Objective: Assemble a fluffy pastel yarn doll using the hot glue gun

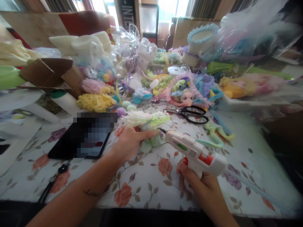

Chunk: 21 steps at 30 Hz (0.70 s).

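Observation:
My left hand (134, 138) is closed around a fluffy pale green and white craft piece (148, 121), with its thumb lying across the front. Clear beads (166, 114) show near the top right of this piece. In my right hand (199, 183) is a white hot glue gun (189, 149), gripped by the handle, the index finger by its red trigger. The gun's dark nozzle points left and comes close to my left thumb and the craft piece; whether it touches cannot be made out. A clear glue stick (258, 190) trails from the gun's rear.
Black-handled scissors (193, 115) lie open beyond the gun. A tablet or phone (80, 138) rests left of my forearm. Behind are a doll's face (187, 97), pink and yellow yarn bundles (96, 101), a cardboard box (49, 74) and plastic wrapping. A pale ribbon (217, 135) lies right.

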Available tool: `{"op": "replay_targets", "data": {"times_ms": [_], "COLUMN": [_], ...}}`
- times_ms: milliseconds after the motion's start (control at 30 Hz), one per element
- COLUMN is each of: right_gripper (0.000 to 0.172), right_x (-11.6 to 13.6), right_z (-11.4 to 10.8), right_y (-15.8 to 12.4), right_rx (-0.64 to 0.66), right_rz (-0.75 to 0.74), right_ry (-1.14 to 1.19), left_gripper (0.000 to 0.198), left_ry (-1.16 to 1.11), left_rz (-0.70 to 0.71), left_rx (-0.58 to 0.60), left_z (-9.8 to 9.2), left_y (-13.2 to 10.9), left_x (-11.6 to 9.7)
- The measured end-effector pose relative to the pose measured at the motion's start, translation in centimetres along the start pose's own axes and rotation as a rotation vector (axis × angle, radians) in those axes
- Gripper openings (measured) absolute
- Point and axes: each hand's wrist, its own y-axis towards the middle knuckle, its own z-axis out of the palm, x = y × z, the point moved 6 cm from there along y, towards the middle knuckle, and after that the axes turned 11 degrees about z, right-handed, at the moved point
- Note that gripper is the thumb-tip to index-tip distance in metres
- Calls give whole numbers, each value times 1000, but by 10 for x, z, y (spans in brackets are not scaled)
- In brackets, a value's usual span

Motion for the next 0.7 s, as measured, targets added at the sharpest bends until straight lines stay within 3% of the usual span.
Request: {"op": "replay_targets", "data": {"times_ms": [400, 700], "right_gripper": [38, 42], "right_x": [13, 12], "right_z": [-1, -1], "right_y": [-3, -4], "right_rx": [-62, -57], "right_rz": [10, 18], "right_ry": [114, 90], "left_gripper": [29, 29], "left_ry": [21, 1], "left_rz": [45, 22], "left_rx": [-4, 5], "left_z": [-1, 1], "left_y": [2, -1], "left_x": [-2, -3]}}
